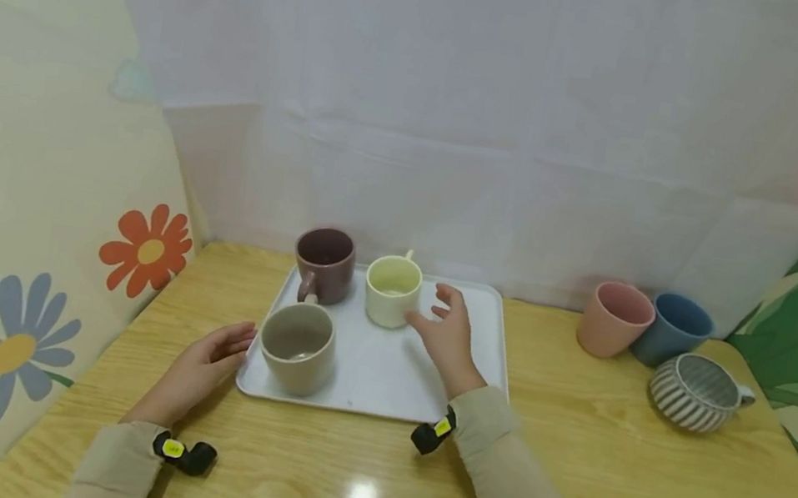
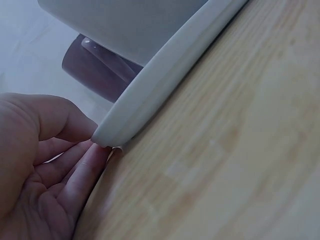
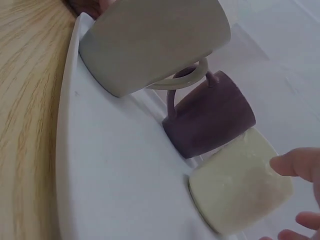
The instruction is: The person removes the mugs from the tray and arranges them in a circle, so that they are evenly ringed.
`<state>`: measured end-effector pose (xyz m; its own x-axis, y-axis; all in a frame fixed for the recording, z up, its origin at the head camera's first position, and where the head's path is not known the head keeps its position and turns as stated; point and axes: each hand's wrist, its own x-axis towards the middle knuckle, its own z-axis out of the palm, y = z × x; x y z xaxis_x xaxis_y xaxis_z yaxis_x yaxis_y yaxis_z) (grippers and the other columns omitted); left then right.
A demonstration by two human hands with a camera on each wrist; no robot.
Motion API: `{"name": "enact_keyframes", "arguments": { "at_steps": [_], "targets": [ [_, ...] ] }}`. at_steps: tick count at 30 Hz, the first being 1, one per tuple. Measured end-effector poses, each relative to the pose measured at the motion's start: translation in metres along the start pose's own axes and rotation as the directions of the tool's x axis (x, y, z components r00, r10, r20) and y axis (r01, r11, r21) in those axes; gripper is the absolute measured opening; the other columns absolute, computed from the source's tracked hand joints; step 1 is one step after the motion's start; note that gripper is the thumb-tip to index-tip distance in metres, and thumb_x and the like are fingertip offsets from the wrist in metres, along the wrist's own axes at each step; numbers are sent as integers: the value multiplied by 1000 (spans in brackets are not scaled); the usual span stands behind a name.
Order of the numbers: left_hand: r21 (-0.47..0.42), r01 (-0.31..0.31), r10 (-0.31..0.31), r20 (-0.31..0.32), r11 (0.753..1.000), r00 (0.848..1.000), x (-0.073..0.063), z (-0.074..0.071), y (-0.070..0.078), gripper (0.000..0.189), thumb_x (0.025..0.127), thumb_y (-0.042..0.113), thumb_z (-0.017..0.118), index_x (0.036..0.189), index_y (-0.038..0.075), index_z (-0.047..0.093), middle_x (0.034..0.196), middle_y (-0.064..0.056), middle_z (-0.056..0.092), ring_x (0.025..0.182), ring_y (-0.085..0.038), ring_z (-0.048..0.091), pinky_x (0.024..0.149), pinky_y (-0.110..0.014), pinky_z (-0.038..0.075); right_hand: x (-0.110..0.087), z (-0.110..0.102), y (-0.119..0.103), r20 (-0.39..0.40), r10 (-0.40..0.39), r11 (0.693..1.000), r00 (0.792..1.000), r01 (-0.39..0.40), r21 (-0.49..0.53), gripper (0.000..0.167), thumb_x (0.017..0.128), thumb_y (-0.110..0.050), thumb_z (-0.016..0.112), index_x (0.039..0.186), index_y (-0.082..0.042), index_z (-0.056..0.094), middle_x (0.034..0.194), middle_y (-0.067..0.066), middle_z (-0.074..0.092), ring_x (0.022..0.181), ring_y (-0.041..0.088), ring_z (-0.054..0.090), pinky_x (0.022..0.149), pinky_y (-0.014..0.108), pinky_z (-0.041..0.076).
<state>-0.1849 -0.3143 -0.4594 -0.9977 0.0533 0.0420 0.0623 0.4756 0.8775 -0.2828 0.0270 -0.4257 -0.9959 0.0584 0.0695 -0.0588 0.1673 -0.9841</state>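
A white tray (image 1: 381, 381) lies on the wooden table and bears three mugs. My left hand (image 1: 202, 366) is at the tray's left edge; in the left wrist view its thumb and fingers (image 2: 100, 155) pinch the rim. Closest to it stands a beige mug (image 1: 309, 359), upright at the front left of the tray. Behind that is a dark purple mug (image 1: 335, 274). A pale green mug (image 1: 391, 307) stands beside the purple one, its handle facing back. My right hand (image 1: 450, 336) is spread at its right side, thumb (image 3: 287, 164) close to the wall; whether it touches, I cannot tell.
On the table's right side a pink cup (image 1: 604, 326) and a blue cup (image 1: 667, 339) stand side by side. In front of them sits a striped grey mug (image 1: 689, 405), handle to the right. A white cloth (image 1: 416, 117) hangs behind the table.
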Motion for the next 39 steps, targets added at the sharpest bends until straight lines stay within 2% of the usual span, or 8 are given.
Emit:
{"name": "enact_keyframes", "arguments": {
  "at_steps": [3,12,17,23,25,27,33,39],
  "targets": [
    [9,4,-4,-4,1000,1000,1,-1,2,52,105,11,55,152,-4,38,147,-25,51,126,-6,52,93,-4,36,3,9,-1,31,28,999,999,-27,-31,78,82,-9,80,148,-2,41,151,20,43,133,40,48,105,49,46],
    [-17,40,-40,20,999,999,2,0,5,53,106,13,53,154,-2,36,149,-23,49,137,-35,45,93,-3,35,10,30,0,37,37,999,999,-36,-29,86,76,-8,85,148,-2,39,151,20,42,136,38,45,111,50,40],
    [-7,36,-36,13,999,999,1,1,3,52,106,11,53,153,-3,37,148,-24,49,136,-34,46,93,-3,35,12,39,3,19,26,1000,999,-25,-18,92,73,-7,88,149,-3,37,149,18,44,135,35,45,112,48,38],
    [2,30,-30,5,1000,1000,1,-1,0,52,105,10,54,152,-4,38,147,-24,51,128,-12,52,93,-4,36,14,46,6,-31,-26,999,999,25,-35,89,71,-8,91,144,0,40,142,21,49,132,35,48,112,47,39],
    [3,34,-34,5,999,999,1,-1,0,52,105,11,54,153,-3,38,147,-24,51,127,-9,51,93,-4,35,14,47,8,-38,-42,998,998,40,-51,88,71,-9,91,143,0,43,141,20,51,131,35,49,111,47,40],
    [3,33,-33,8,999,999,0,-2,0,52,106,12,54,153,-2,38,147,-23,51,129,-12,51,93,-4,35,15,47,9,-50,-52,997,997,49,-61,87,70,-11,92,142,-1,45,140,19,53,129,34,50,109,46,41],
    [-2,21,-21,15,1000,1000,-1,-1,2,52,106,12,54,153,-3,37,147,-24,51,135,-34,48,93,-3,36,15,45,13,-77,-47,997,996,42,-63,85,68,-14,95,140,-5,51,138,13,58,125,31,55,105,44,46],
    [-6,17,-17,11,1000,1000,-2,0,3,52,106,10,53,153,-5,36,146,-26,51,135,-38,47,92,-3,36,14,43,12,-69,-32,998,997,29,-53,83,68,-14,94,140,-6,52,138,12,59,124,30,56,105,43,47]
  ]
}}
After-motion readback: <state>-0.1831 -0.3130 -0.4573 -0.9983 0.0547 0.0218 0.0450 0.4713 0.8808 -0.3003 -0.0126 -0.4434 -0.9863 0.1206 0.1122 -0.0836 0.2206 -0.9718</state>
